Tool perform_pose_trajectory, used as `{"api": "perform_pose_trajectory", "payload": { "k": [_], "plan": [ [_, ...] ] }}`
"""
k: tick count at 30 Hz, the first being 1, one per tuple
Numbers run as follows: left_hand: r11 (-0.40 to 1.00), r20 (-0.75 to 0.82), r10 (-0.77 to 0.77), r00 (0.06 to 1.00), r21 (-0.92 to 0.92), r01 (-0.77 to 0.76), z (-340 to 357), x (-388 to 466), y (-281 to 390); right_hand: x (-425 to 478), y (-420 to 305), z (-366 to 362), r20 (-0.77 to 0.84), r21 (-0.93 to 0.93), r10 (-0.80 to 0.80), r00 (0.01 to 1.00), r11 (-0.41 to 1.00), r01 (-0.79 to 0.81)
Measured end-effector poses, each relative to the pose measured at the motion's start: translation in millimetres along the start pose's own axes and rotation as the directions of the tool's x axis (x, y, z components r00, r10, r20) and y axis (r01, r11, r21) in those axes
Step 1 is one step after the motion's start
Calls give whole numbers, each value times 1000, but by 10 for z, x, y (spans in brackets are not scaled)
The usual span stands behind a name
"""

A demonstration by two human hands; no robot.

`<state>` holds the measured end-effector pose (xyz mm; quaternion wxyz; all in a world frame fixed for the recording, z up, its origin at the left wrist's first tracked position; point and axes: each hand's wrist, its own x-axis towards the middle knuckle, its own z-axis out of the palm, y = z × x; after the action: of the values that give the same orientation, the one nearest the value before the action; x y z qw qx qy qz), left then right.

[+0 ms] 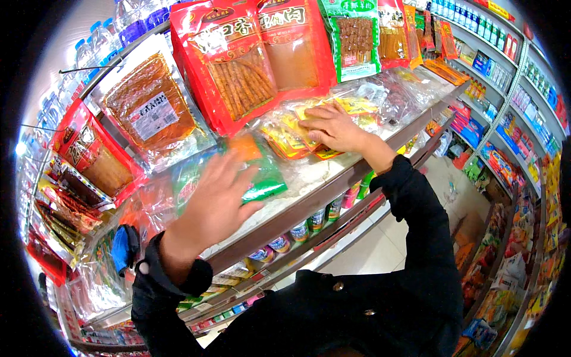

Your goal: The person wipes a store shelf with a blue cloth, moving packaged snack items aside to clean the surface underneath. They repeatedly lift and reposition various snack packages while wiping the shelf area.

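Observation:
My right hand (332, 126) rests, fingers spread, on clear-wrapped yellow snack packets (290, 129) lying on the shelf top. My left hand (214, 196), blurred, is held with its fingers apart over a green plastic snack packet (267, 180) and partly covers it; whether it touches the packet I cannot tell. Behind the hands hang large red snack bags (243, 85). A clear and silver bag of flat brown food (149, 105) hangs further left, beside a smaller red bag (100, 165). A green-edged bag (356, 40) hangs behind my right hand.
A blue and black object (122, 250) lies on the shelf at the left. The shelf's brown front edge (290, 212) runs below my hands, above a row of tubs (299, 232). Bottles (129, 20) stand behind the hanging bags. Stocked metal shelves (504, 98) rise at the right.

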<state>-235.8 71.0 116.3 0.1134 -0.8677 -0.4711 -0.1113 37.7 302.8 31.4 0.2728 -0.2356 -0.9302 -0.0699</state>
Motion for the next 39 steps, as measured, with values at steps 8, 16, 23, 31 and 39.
{"api": "perform_pose_trajectory", "payload": {
  "k": [8,16,23,31,39],
  "plan": [
    [999,27,-10,1000,37,9,763,1293,-132,60,-119,-170,49,401,55,997,914,-70],
    [997,298,-79,951,31,73,1258,1096,-568,-495,643,-125,149,-61,608,780,793,-606],
    [982,519,-102,849,188,3,231,1987,202,-359,624,-329,230,-211,626,745,779,-590],
    [887,641,351,683,-461,-22,137,3227,735,-393,732,-332,301,-158,442,845,897,-413],
    [989,148,63,987,-145,-41,1381,2901,171,-666,1468,-910,355,569,-128,926,816,-105]
  ]
}}
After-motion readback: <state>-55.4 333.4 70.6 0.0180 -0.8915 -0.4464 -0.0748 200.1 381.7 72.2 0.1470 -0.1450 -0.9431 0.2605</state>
